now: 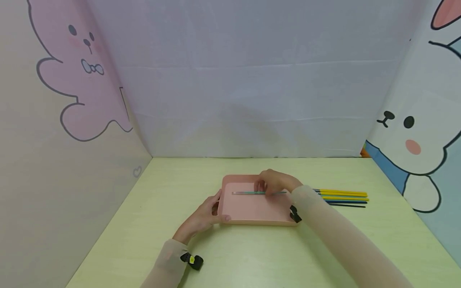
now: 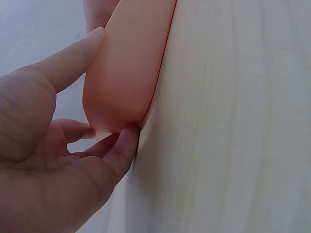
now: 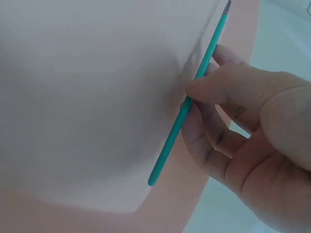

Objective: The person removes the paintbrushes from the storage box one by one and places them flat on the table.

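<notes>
A shallow pink tray point(image 1: 248, 210) lies on the table. My left hand point(image 1: 203, 216) grips its left end. In the left wrist view the thumb point(image 2: 73, 60) presses the tray's wall point(image 2: 129, 58) near the rim, and the fingertips touch the corner by the table. Over the tray's inside, my right hand point(image 1: 273, 182) pinches a slim teal paintbrush point(image 3: 171, 138) between thumb and fingers. The brush points left, its metal ferrule point(image 3: 227, 7) beyond the fingers. Whether the brush touches the tray floor, I cannot tell.
Several brushes with yellow, teal, blue and black handles point(image 1: 345, 197) lie side by side on the table, right of the tray, partly behind my right sleeve point(image 1: 324, 216). A pale wall point(image 1: 252, 100) stands behind the table point(image 1: 162, 192), with cartoon-printed walls at both sides.
</notes>
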`<action>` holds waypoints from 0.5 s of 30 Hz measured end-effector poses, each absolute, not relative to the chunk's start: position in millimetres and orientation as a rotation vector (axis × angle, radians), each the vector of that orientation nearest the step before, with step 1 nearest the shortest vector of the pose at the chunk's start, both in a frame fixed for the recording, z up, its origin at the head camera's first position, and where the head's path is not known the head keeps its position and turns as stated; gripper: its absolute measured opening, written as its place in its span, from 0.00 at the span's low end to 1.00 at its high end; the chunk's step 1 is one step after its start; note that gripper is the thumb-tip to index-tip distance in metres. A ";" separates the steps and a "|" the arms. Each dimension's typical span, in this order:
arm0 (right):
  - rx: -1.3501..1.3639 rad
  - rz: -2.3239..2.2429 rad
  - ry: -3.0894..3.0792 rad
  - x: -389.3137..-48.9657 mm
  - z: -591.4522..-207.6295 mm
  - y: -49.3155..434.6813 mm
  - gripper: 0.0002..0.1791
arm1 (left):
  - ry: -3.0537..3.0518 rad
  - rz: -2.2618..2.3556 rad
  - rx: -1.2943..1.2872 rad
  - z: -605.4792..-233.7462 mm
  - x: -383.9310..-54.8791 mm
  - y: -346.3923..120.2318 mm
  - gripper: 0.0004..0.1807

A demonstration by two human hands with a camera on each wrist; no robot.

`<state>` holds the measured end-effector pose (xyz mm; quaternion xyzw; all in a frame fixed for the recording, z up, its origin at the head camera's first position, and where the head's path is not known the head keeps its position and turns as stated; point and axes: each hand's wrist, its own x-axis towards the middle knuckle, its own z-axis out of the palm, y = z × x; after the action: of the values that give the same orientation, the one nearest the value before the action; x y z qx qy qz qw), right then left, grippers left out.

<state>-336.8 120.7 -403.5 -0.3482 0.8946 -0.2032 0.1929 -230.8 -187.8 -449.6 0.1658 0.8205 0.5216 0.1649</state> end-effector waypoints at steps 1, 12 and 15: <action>-0.988 -0.578 2.514 -336.7 -402.4 122.5 0.22 | 2.341 1.484 0.473 -449.5 -230.8 -187.6 0.60; -1.105 -0.681 2.512 -331.7 -379.3 151.0 0.24 | 2.371 1.457 0.468 -447.5 -230.1 -186.5 0.60; -1.111 -0.691 2.525 -326.4 -373.9 164.8 0.25 | 2.368 1.456 0.474 -448.0 -230.3 -186.4 0.60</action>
<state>-326.4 164.8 -373.9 -0.3863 0.8781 -0.2401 0.1483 -230.3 -186.4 -448.0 0.1660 0.8288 0.5098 0.1600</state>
